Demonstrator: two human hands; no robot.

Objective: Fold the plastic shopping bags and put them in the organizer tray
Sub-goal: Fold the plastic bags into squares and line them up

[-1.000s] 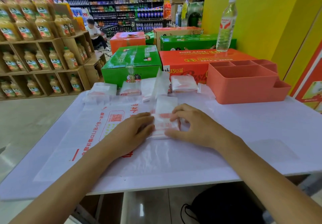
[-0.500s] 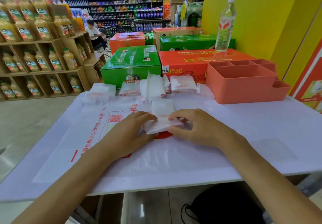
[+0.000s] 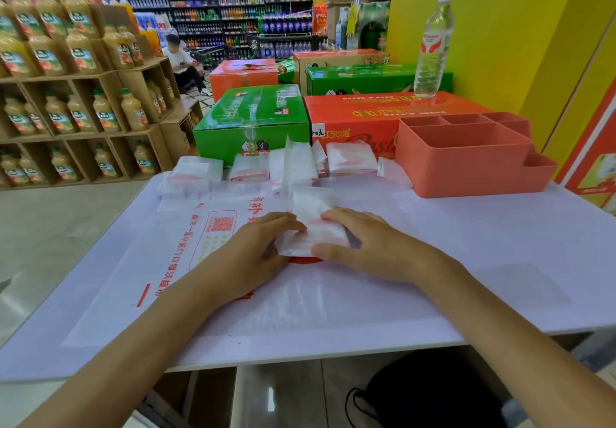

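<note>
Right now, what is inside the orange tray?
Nothing shows inside the tray. Its far compartments look empty, but the near wall hides the floor of the big compartment. The folded bags lie on the table beside it, not in it.

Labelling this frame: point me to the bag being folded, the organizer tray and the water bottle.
bag being folded point(image 3: 311, 232): head view, on the bare plastic between both hands.
organizer tray point(image 3: 466, 169): head view, on its front wall.
water bottle point(image 3: 431, 51): head view, on the clear body near the label.
</note>
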